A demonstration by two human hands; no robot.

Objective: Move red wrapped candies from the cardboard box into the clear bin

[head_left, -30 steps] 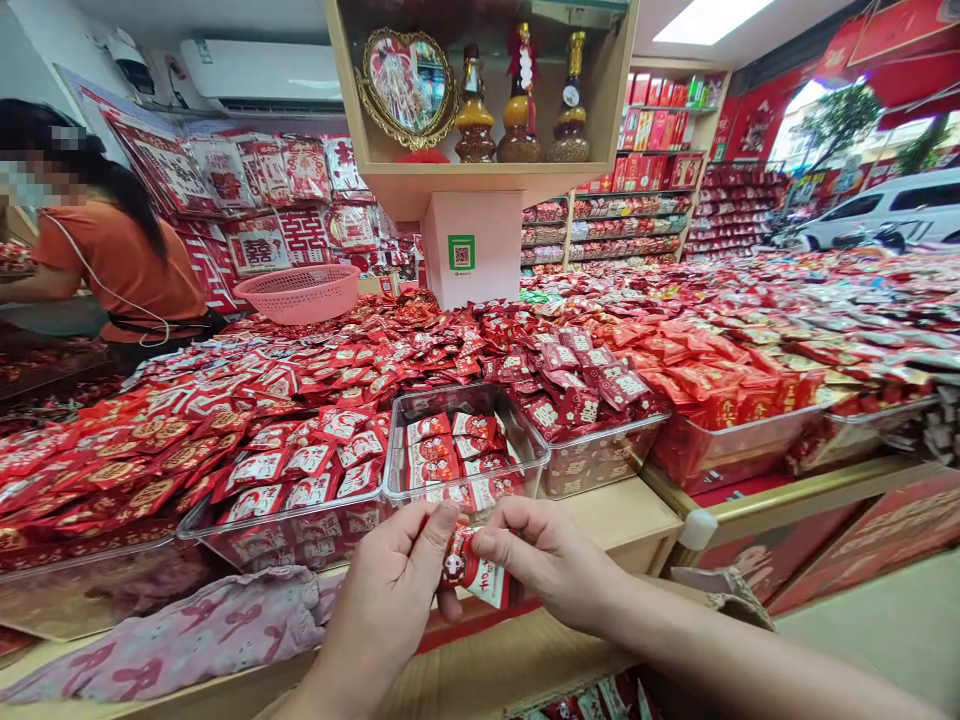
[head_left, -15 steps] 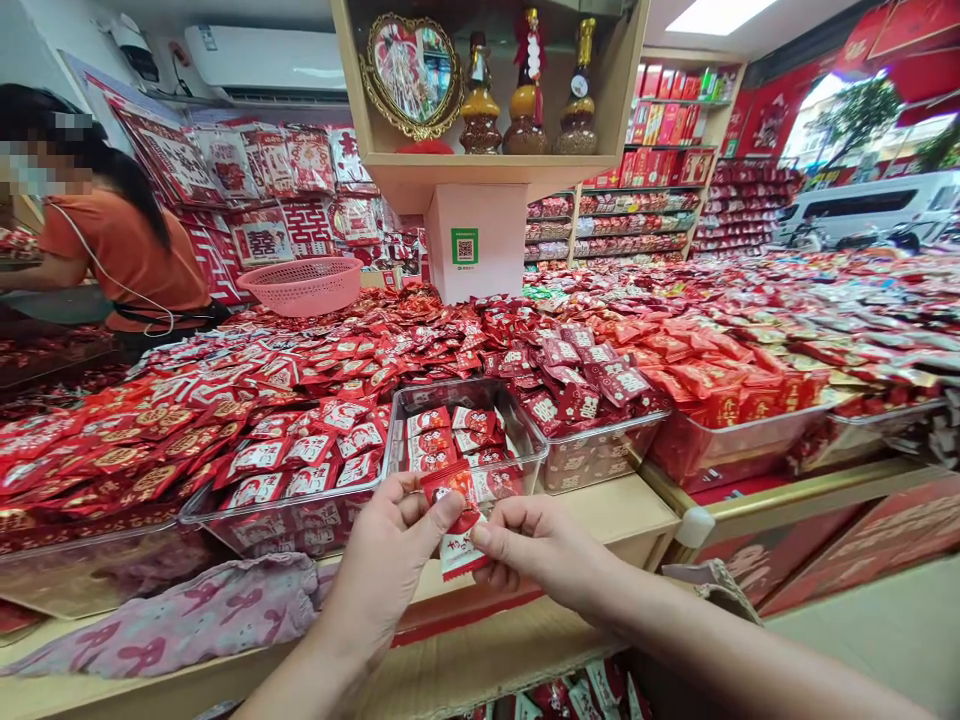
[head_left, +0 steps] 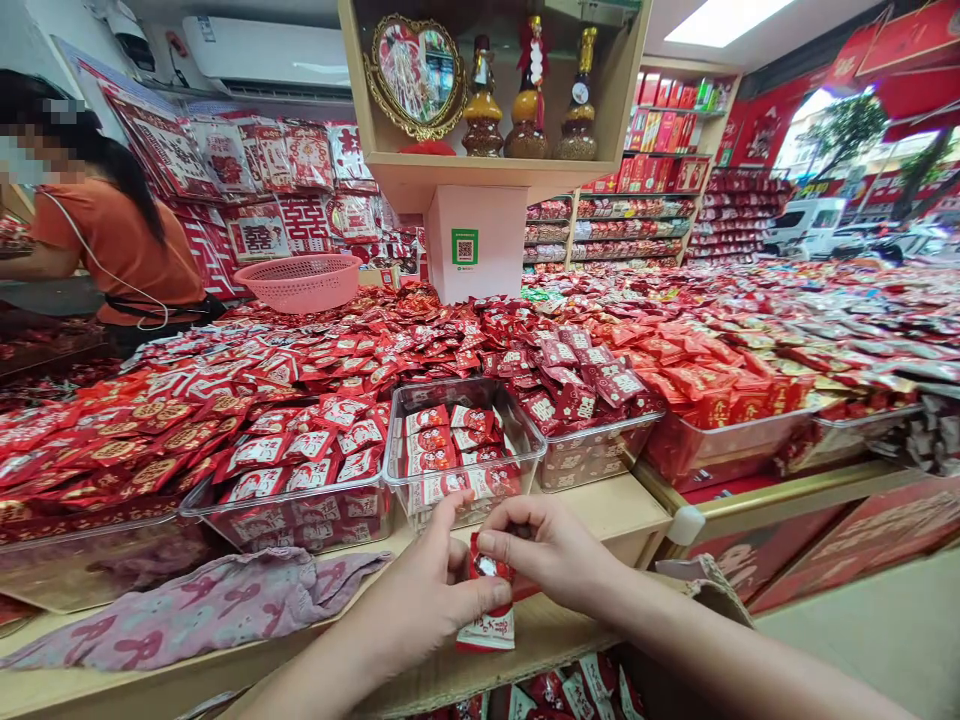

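A red and white candy packet (head_left: 487, 628) is held between my two hands, just in front of the bins. My left hand (head_left: 442, 575) pinches its left side, thumb across the front and index finger raised. The fingers of my right hand (head_left: 536, 550) close on its upper right edge. Beyond my hands stands a clear plastic bin (head_left: 538, 450) with similar packets lying in rows. Left of it is another clear bin (head_left: 300, 505) heaped with red and white packets. Below my hands, more packets (head_left: 577, 690) show in an open carton.
A pink patterned cloth (head_left: 225, 610) lies along the front ledge at left. Clear bins of red packets line the counter. Behind are a pink basket (head_left: 300, 283) and a pillar (head_left: 476, 245) under a display shelf. A person in an orange shirt (head_left: 127, 245) stands at far left.
Both hands and the packet have moved down and slightly right, away from the clear bin. The packet has turned more upright, and my right hand has shifted to its upper edge.
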